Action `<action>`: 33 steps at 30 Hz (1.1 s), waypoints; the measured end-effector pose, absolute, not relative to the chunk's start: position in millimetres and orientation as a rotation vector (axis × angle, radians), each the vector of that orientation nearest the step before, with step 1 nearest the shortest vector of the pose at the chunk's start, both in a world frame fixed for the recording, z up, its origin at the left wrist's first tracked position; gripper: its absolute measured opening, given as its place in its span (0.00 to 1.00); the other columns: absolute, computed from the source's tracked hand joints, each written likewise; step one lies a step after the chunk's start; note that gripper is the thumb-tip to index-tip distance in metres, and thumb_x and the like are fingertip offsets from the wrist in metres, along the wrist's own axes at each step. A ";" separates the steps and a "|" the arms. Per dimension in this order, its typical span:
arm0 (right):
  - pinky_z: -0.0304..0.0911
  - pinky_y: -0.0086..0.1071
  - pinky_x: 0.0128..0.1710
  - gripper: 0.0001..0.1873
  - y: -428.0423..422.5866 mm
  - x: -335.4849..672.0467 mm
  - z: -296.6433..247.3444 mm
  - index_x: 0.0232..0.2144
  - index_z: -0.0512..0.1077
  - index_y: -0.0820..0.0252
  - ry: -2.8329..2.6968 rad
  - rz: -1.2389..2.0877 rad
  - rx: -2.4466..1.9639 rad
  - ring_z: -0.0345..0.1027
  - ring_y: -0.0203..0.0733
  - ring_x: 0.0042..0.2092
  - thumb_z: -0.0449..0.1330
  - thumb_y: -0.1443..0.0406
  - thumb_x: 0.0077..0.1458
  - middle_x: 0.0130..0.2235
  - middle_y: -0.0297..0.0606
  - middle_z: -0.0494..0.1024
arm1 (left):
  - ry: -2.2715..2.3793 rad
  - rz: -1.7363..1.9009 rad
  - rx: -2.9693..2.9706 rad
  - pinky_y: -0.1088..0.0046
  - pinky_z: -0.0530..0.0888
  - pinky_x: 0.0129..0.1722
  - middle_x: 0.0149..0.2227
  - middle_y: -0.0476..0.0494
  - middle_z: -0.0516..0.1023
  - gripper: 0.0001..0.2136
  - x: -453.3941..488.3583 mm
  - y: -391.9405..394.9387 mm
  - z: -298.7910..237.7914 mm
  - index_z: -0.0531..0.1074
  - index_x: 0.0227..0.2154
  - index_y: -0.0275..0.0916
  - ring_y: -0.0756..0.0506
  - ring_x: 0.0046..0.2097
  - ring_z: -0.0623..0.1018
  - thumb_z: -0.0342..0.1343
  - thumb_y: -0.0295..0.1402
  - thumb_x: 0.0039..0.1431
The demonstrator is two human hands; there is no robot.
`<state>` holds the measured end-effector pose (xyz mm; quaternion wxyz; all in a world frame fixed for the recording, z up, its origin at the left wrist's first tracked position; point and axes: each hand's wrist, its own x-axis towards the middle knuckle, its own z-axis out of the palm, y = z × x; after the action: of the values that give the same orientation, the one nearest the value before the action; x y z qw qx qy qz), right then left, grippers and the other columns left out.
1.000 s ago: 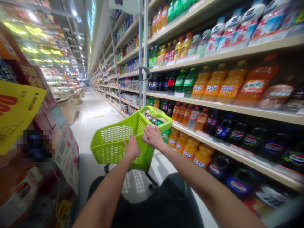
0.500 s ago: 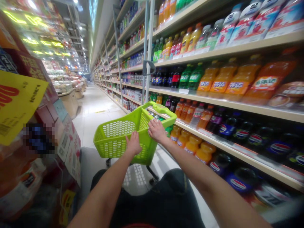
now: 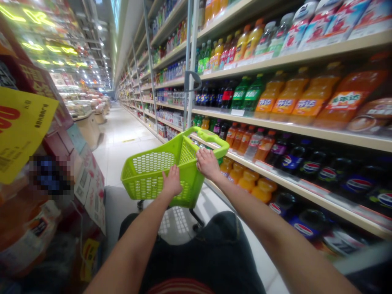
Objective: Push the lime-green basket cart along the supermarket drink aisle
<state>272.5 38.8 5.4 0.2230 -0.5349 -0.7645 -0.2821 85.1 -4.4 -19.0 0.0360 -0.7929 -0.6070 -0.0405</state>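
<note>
A lime-green plastic shopping cart (image 3: 150,183) with perforated walls stands turned sideways before my knees. My left hand (image 3: 173,181) rests against its near side wall, fingers stretched up to the rim and the thumb apart. Close to the handle end, my right hand (image 3: 207,162) is closed over the top edge of the basket, its fingertips partly out of sight. The cart's handle (image 3: 211,137) rises just beyond the right hand, at the shelf side. Dark caster wheels (image 3: 198,226) show underneath, on the floor.
Shelves (image 3: 284,126) of bottled drinks line the right side, very near the cart handle. At left stand stacked cartons (image 3: 88,192) and a yellow price sign (image 3: 24,134). The pale tiled aisle (image 3: 118,122) runs ahead, with display counters (image 3: 88,126) along its left.
The cart's handle end and my right hand have shifted slightly right and up in the picture. My left hand stays on the side wall. The view has tilted a little.
</note>
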 end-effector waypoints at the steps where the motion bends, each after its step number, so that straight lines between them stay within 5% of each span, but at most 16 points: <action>1: 0.41 0.47 0.57 0.23 38.4 268.5 4.0 0.52 0.64 0.69 -2.125 -0.779 -1.468 0.51 0.53 0.58 0.46 0.65 0.56 0.56 0.49 0.63 | -1.863 -0.131 -2.430 0.47 0.44 0.59 0.65 0.43 0.36 0.38 84.9 -4.7 -19.0 0.39 0.61 0.35 0.41 0.64 0.38 0.47 0.33 0.46; 20: 0.43 0.46 0.57 0.22 41.1 263.2 -4.2 0.50 0.65 0.68 -2.136 -0.764 -1.331 0.52 0.51 0.58 0.47 0.66 0.55 0.55 0.48 0.65 | -1.879 -0.121 -2.398 0.48 0.44 0.59 0.65 0.43 0.36 0.39 76.6 -4.8 -21.6 0.38 0.61 0.35 0.41 0.64 0.39 0.48 0.33 0.46; 26: 0.54 0.39 0.52 0.21 52.9 272.6 6.5 0.49 0.67 0.65 -2.077 -0.808 -1.188 0.60 0.45 0.52 0.46 0.71 0.53 0.52 0.46 0.69 | -1.866 -0.085 -2.449 0.46 0.43 0.59 0.65 0.41 0.36 0.40 73.9 -9.8 -17.6 0.37 0.61 0.31 0.41 0.64 0.38 0.49 0.34 0.45; 33: 0.50 0.47 0.52 0.19 59.7 334.1 47.0 0.44 0.70 0.66 -1.815 -1.020 -1.366 0.53 0.53 0.55 0.44 0.69 0.55 0.54 0.52 0.65 | -1.879 -0.116 -2.460 0.47 0.43 0.59 0.65 0.41 0.34 0.41 75.5 -10.6 -22.0 0.36 0.61 0.31 0.41 0.64 0.36 0.49 0.35 0.45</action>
<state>334.1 59.7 47.0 0.3202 -0.5197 -0.6906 -0.3879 75.5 -10.6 -22.0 0.0218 -0.7940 -0.6064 -0.0373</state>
